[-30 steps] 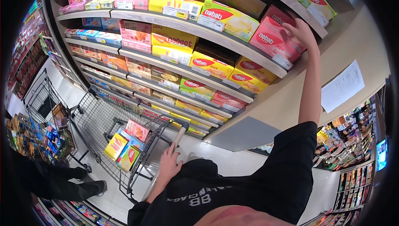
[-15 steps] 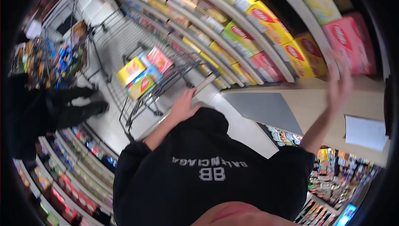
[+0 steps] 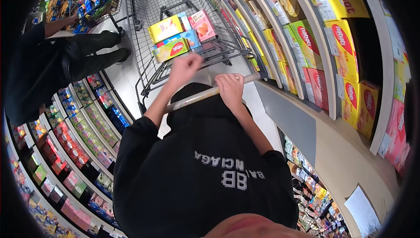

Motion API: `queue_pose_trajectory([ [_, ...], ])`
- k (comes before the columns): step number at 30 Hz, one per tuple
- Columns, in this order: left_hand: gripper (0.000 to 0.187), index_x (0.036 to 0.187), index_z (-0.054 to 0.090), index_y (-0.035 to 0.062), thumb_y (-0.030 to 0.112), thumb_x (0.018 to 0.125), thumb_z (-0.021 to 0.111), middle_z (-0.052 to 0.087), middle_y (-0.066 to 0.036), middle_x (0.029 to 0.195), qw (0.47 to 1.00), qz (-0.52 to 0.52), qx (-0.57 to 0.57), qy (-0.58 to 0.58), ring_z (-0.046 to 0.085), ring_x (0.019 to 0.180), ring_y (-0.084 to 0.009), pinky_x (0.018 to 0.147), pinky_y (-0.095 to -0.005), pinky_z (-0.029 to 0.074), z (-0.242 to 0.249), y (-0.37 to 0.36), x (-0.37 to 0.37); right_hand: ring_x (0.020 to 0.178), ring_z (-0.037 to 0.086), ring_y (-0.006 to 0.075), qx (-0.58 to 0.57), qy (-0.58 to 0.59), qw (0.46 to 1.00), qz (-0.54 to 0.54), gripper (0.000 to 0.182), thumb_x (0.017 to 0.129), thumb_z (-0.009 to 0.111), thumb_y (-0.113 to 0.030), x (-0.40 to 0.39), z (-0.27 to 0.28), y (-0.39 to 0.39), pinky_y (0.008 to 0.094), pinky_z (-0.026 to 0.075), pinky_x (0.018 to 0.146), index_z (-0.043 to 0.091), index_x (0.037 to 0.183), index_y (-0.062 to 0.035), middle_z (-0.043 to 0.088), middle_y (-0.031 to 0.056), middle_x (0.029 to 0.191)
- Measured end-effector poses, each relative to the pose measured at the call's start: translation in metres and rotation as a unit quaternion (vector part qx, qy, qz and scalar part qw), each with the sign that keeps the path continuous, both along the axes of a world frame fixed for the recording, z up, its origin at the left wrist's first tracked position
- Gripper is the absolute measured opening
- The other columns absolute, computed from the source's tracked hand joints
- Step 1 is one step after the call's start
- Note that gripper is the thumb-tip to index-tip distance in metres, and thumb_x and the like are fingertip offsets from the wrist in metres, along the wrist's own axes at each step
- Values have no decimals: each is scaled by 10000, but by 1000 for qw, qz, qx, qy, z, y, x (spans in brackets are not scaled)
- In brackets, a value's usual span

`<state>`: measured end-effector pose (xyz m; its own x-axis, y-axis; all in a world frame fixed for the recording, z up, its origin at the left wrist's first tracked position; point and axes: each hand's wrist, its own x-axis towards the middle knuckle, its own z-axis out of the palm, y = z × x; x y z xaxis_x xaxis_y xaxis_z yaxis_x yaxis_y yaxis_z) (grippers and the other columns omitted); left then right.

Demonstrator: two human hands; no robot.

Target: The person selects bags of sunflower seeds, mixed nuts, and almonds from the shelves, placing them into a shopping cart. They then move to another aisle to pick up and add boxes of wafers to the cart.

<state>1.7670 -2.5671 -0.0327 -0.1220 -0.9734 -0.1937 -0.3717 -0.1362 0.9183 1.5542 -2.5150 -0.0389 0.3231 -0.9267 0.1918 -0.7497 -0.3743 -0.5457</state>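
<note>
My right hand [image 3: 230, 87] is wrapped over the handle [image 3: 192, 99] of a wire shopping cart [image 3: 146, 23]. In front of that bar, my left hand [image 3: 186, 66] is raised with its fingers curled in, slightly blurred; nothing shows in it. Just beyond it, boxes lie inside the cart: a yellow-green Nabati box [image 3: 170, 50], a yellow box [image 3: 165, 29], a blue box [image 3: 191, 38] and a pink box [image 3: 202, 26].
Shelves of Nabati boxes [image 3: 345, 47] run along the right, above a beige ledge [image 3: 337, 150] bearing a white paper [image 3: 362, 207]. At the left, a person in dark clothes [image 3: 43, 67] stands by another loaded cart [image 3: 107, 8]. More stocked shelves [image 3: 74, 146] fill the lower left.
My right hand has come down from a pink box on the right shelf to the cart handle. My left hand has left the handle and risen toward the boxes in the cart.
</note>
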Motion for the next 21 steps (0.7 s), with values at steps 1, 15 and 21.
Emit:
queue_pose_trajectory([
  [1, 201, 936, 655, 14, 205, 902, 606, 635, -66, 686, 997, 70, 34, 5, 576, 537, -120, 527, -256, 466, -12, -20, 16, 928, 578, 155, 1, 10, 1000, -19, 88, 804, 661, -151, 4, 3, -3, 351, 361, 871, 614, 871, -119, 624, -26, 888],
  [15, 734, 1216, 516, 74, 376, 598, 773, 621, -214, 1137, 895, -66, 169, -407, 600, 1076, -368, 894, -464, 495, -285, -133, 180, 913, 633, 153, 91, 70, 992, -52, 27, 826, 632, -120, 21, -3, -60, 422, 378, 923, 626, 847, -135, 684, -28, 913],
  [21, 588, 1012, 589, 121, 333, 533, 856, 601, -150, 1004, 886, -98, 40, -451, 574, 998, -374, 840, -482, 489, -274, -149, 180, 877, 597, 171, 28, 38, 997, -65, 41, 807, 604, -118, 20, -18, -75, 391, 412, 889, 610, 844, -136, 623, -10, 856],
])
